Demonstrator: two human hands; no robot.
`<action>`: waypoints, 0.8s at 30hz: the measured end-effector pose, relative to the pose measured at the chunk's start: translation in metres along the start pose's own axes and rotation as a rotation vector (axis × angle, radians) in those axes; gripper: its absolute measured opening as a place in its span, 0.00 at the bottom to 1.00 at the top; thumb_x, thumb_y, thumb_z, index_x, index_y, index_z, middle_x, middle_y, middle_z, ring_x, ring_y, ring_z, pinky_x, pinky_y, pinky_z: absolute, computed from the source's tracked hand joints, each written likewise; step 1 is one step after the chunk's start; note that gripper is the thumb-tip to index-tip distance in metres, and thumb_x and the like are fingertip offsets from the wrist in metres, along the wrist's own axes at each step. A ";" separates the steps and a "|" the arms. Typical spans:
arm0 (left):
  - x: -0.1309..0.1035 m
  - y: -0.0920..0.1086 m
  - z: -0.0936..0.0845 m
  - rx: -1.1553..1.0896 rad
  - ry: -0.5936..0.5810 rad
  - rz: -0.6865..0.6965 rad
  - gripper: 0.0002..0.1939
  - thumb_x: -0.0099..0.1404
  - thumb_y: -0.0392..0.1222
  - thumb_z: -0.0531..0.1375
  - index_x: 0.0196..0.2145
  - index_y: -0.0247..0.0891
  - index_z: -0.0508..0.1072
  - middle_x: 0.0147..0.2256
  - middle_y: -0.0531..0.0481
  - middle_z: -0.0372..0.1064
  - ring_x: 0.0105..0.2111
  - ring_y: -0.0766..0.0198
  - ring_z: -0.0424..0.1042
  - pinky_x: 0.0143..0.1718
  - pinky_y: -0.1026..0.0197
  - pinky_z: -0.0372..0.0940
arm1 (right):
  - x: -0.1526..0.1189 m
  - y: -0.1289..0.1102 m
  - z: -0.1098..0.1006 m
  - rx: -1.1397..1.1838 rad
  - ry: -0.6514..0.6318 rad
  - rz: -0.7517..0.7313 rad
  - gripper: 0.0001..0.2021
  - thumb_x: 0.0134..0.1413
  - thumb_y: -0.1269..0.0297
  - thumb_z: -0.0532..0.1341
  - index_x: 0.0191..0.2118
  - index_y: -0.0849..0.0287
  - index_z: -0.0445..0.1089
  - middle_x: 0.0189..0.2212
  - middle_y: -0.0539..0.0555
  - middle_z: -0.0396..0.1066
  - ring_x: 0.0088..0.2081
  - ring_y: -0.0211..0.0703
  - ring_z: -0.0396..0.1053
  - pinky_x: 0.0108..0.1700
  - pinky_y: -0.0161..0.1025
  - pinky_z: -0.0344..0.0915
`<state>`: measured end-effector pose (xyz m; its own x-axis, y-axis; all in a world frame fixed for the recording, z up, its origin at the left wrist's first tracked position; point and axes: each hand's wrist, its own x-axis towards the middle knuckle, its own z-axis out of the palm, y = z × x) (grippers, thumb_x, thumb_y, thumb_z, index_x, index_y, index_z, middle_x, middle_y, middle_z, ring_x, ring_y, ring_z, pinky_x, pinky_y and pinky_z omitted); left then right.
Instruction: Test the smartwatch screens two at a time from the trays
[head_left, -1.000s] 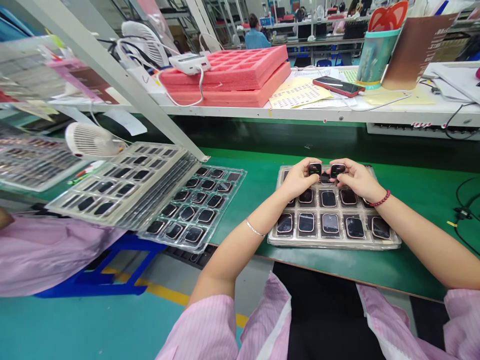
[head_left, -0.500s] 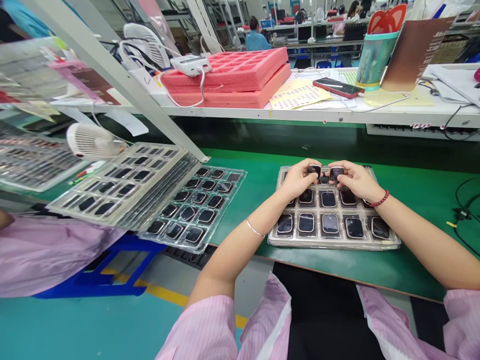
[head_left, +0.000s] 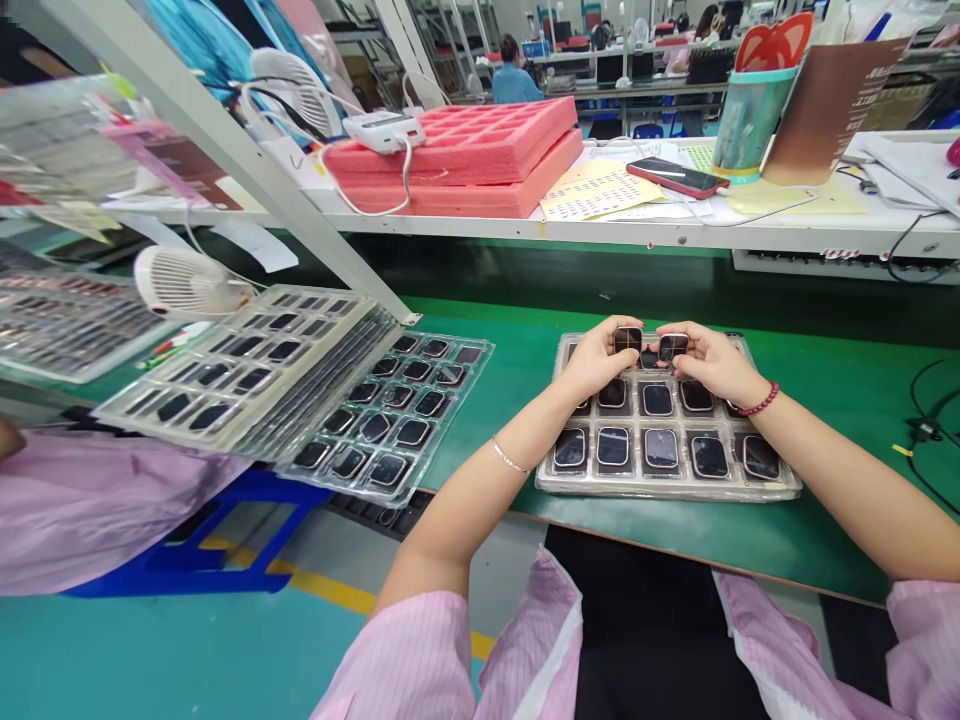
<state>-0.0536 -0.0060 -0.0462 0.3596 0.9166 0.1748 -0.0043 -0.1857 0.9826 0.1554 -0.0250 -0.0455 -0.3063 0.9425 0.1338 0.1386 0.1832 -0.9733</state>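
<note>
My left hand (head_left: 602, 357) is closed on a square smartwatch (head_left: 628, 339), its screen facing me with thin bright lines on it. A second smartwatch (head_left: 673, 347), its screen mostly dark, sits in the closed fingers of my right hand (head_left: 709, 362). Both are held side by side, slightly apart, above the back rows of a clear plastic tray (head_left: 667, 487). Dark-screened watches such as this one (head_left: 661, 447) lie in the tray's pockets. My hands and forearms hide part of the back and side pockets.
To the left lie another watch-filled clear tray (head_left: 420, 475) and a tall tilted tray stack (head_left: 247, 440). A small white fan (head_left: 184, 282) stands behind them. Pink foam trays (head_left: 480, 190) and a phone (head_left: 675, 177) rest on the shelf. A co-worker's pink sleeve (head_left: 112, 510) shows at left.
Thin bright lines have appeared on the screen of the watch in my left hand. Both hands have barely moved. Blue clothing has come further into view behind the shelf at upper left.
</note>
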 end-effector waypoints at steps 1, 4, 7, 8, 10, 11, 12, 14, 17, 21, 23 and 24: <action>0.001 -0.001 0.000 0.002 -0.009 0.008 0.20 0.53 0.32 0.60 0.46 0.35 0.69 0.35 0.51 0.74 0.28 0.69 0.71 0.32 0.65 0.66 | 0.000 0.000 0.000 -0.002 0.003 -0.003 0.20 0.48 0.70 0.61 0.50 0.57 0.70 0.46 0.58 0.77 0.40 0.48 0.78 0.38 0.44 0.76; 0.002 -0.005 -0.001 0.030 -0.012 0.040 0.18 0.54 0.32 0.59 0.44 0.35 0.70 0.35 0.50 0.74 0.29 0.68 0.71 0.35 0.64 0.67 | 0.001 0.001 0.000 0.001 0.009 -0.004 0.20 0.48 0.70 0.61 0.49 0.57 0.71 0.45 0.57 0.77 0.39 0.48 0.77 0.34 0.42 0.75; 0.002 -0.008 -0.002 0.077 -0.001 0.091 0.21 0.52 0.30 0.59 0.45 0.36 0.71 0.38 0.49 0.74 0.35 0.66 0.73 0.39 0.63 0.68 | 0.001 0.001 0.000 0.014 0.006 0.003 0.22 0.45 0.72 0.60 0.49 0.56 0.70 0.45 0.57 0.77 0.40 0.48 0.77 0.35 0.40 0.74; 0.002 -0.008 -0.002 0.085 -0.001 0.104 0.21 0.52 0.30 0.60 0.45 0.36 0.72 0.39 0.49 0.74 0.36 0.65 0.73 0.40 0.63 0.68 | 0.001 0.001 0.000 0.014 0.005 0.004 0.22 0.45 0.72 0.61 0.49 0.56 0.70 0.45 0.56 0.77 0.40 0.47 0.77 0.35 0.40 0.74; 0.002 -0.007 -0.001 0.076 -0.013 0.103 0.19 0.53 0.32 0.62 0.45 0.35 0.72 0.39 0.48 0.74 0.36 0.65 0.73 0.39 0.63 0.68 | 0.001 0.001 0.000 0.007 0.006 -0.003 0.20 0.46 0.71 0.61 0.48 0.56 0.71 0.45 0.56 0.77 0.39 0.47 0.77 0.34 0.40 0.73; 0.002 -0.006 -0.001 0.061 -0.022 0.089 0.18 0.54 0.33 0.62 0.44 0.35 0.72 0.38 0.48 0.74 0.35 0.65 0.73 0.38 0.63 0.68 | 0.001 0.001 0.000 0.003 0.008 -0.007 0.19 0.47 0.70 0.61 0.48 0.56 0.71 0.44 0.56 0.78 0.38 0.47 0.77 0.33 0.40 0.73; 0.001 -0.005 -0.001 0.044 -0.030 0.068 0.16 0.55 0.34 0.62 0.44 0.35 0.72 0.37 0.48 0.74 0.32 0.67 0.73 0.36 0.64 0.68 | 0.000 0.000 0.000 0.000 0.011 -0.008 0.19 0.47 0.70 0.61 0.48 0.56 0.71 0.44 0.57 0.78 0.38 0.47 0.77 0.33 0.40 0.73; 0.001 -0.003 0.000 0.010 -0.028 0.013 0.17 0.55 0.34 0.60 0.44 0.35 0.71 0.36 0.49 0.74 0.28 0.68 0.72 0.30 0.66 0.65 | 0.000 0.000 0.001 0.000 0.014 0.001 0.20 0.47 0.70 0.61 0.49 0.57 0.70 0.44 0.57 0.78 0.38 0.46 0.76 0.33 0.40 0.73; 0.001 -0.001 0.000 -0.028 0.004 -0.049 0.25 0.51 0.30 0.59 0.48 0.36 0.69 0.37 0.48 0.74 0.28 0.68 0.72 0.24 0.69 0.61 | 0.001 0.000 0.000 -0.001 0.011 0.009 0.22 0.45 0.72 0.60 0.50 0.57 0.70 0.44 0.57 0.77 0.38 0.46 0.77 0.33 0.39 0.73; 0.002 -0.003 -0.001 -0.059 -0.012 -0.078 0.32 0.44 0.26 0.55 0.50 0.36 0.68 0.41 0.46 0.74 0.32 0.65 0.75 0.22 0.69 0.60 | 0.002 0.000 0.000 -0.016 -0.003 -0.018 0.24 0.43 0.75 0.58 0.50 0.57 0.70 0.41 0.55 0.77 0.38 0.45 0.76 0.32 0.38 0.72; 0.003 -0.005 -0.001 -0.064 -0.031 -0.066 0.33 0.43 0.25 0.53 0.50 0.37 0.68 0.43 0.45 0.74 0.33 0.64 0.75 0.23 0.69 0.60 | 0.002 0.000 0.000 -0.010 -0.005 -0.025 0.25 0.42 0.76 0.58 0.49 0.56 0.71 0.40 0.54 0.77 0.37 0.45 0.76 0.32 0.38 0.72; 0.003 -0.006 -0.002 -0.064 -0.040 -0.054 0.33 0.43 0.25 0.53 0.49 0.37 0.68 0.44 0.45 0.73 0.33 0.64 0.75 0.23 0.69 0.61 | 0.002 0.001 0.000 -0.004 -0.006 -0.027 0.25 0.42 0.77 0.57 0.49 0.56 0.71 0.40 0.54 0.77 0.38 0.45 0.76 0.33 0.38 0.73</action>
<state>-0.0540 -0.0015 -0.0513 0.3979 0.9096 0.1196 -0.0424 -0.1119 0.9928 0.1552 -0.0226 -0.0456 -0.3153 0.9355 0.1594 0.1335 0.2100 -0.9685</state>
